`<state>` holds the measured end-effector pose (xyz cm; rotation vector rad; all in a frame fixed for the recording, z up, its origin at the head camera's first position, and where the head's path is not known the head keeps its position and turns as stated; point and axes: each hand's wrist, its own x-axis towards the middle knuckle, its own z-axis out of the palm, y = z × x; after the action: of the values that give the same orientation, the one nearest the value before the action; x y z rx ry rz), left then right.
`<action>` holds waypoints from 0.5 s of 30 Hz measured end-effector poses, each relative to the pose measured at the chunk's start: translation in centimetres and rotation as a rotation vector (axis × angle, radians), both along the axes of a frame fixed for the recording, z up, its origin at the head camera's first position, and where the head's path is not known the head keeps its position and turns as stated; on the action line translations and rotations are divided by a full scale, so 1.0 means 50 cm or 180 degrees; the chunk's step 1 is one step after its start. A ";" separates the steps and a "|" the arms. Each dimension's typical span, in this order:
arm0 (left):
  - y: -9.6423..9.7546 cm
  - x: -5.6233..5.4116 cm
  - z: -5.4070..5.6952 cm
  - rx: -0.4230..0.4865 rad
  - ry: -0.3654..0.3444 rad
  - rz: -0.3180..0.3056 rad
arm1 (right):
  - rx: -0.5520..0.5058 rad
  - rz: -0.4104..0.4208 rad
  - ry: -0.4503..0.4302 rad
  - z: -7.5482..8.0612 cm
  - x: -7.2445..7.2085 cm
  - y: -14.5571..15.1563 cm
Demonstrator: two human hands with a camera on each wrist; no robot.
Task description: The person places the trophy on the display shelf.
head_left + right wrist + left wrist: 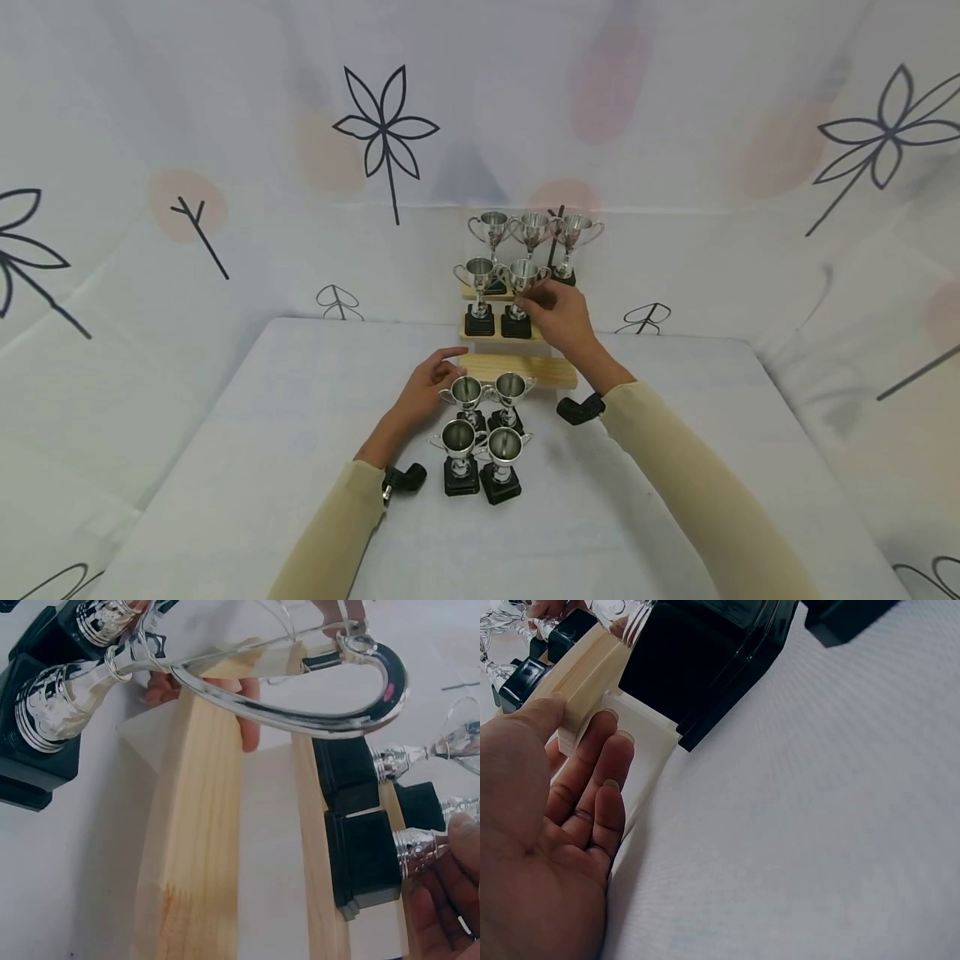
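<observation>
Four trophies (483, 454) stand on the table (225, 467) beside my left hand (423, 396), fingers relaxed. My right hand (562, 321) pinches a trophy (520, 292) on the wooden stand (517, 371).

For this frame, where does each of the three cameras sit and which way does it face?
Head: looks forward and down over the table at a stepped wooden stand of silver trophies; both sleeved arms, left hand and right hand show.
Left wrist: low by the table, facing the stand's end; the open left palm shows.
Right wrist: close along the stand's steps; right fingers on a trophy stem.
Shared: all views show the stand and black trophy bases.
</observation>
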<state>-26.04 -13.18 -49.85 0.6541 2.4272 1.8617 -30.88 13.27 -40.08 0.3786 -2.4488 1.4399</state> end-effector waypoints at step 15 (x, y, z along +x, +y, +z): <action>-0.001 0.001 0.000 -0.0032 0.0022 0.0017 | -0.0708 0.0054 0.0182 -0.012 0.052 0.030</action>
<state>-25.97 -13.22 -49.83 0.6554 2.4433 1.8509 -28.29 14.79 -40.68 0.3863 -2.2166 1.6634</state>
